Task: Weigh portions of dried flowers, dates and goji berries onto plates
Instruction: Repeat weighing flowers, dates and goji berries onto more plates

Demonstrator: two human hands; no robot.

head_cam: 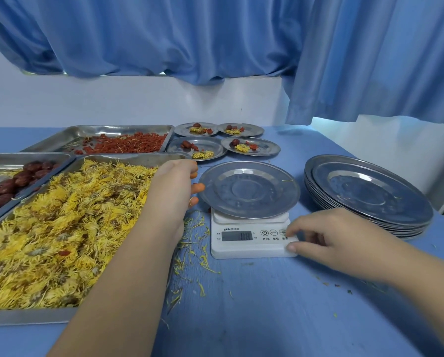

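- The scale (241, 249) readout is blurring out, and the date tray (14, 176) is running off the left edge.
- The left hand (173, 184) is hiding its grip, so I can't tell; its fingers (199, 188) are meeting the empty plate (249, 189) rim atop the scale.
- The right hand (331, 235) is lying relaxed, one finger pressing a scale button.

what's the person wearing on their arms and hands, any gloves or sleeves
Nothing that shows. The left hand and right hand are bare, without gloves. The left forearm and right forearm are uncovered down to the frame's edge, so no sleeve is in view. No watch or bracelet shows at either wrist.
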